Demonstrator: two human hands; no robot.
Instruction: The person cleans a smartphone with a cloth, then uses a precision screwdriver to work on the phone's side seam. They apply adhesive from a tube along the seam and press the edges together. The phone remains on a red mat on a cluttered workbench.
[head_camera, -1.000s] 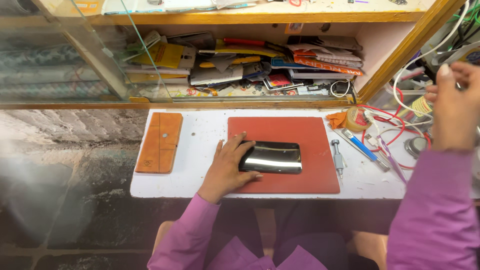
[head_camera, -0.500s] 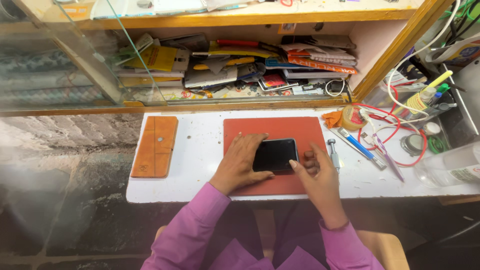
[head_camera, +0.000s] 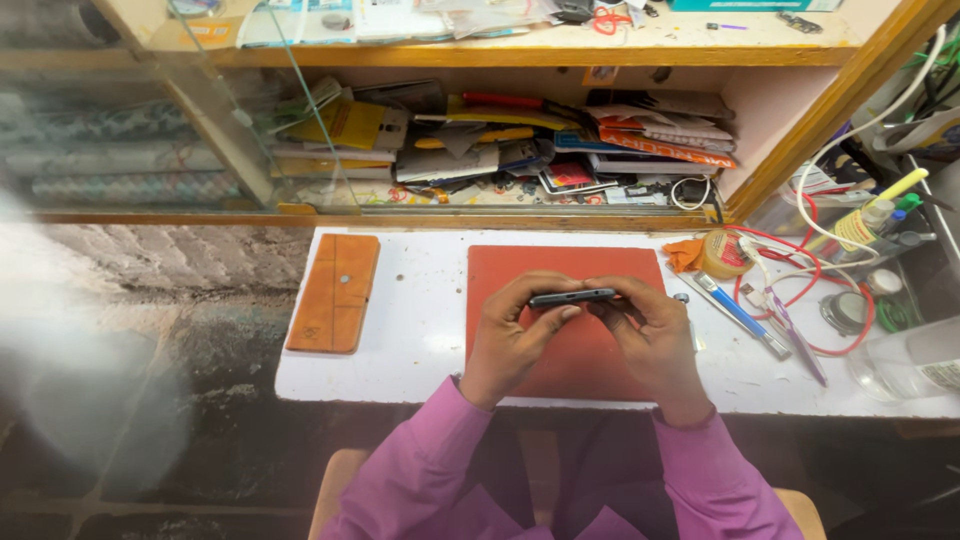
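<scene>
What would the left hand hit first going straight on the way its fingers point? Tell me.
The left hand already grips the dark phone; its fingers point right, so likely the right hand, though depth is unclear.

Two bare hands, the left hand (head_camera: 510, 345) and the right hand (head_camera: 655, 340), come out of long sleeves low in the middle of the frame. The sleeves (head_camera: 420, 470) are a plain pinkish-purple cloth, loose and softly creased, with cuffs ending at the wrists. More of the same purple garment (head_camera: 560, 515) shows at the bottom edge. No rings, watch or gloves show on the fingers (head_camera: 560, 315).
</scene>
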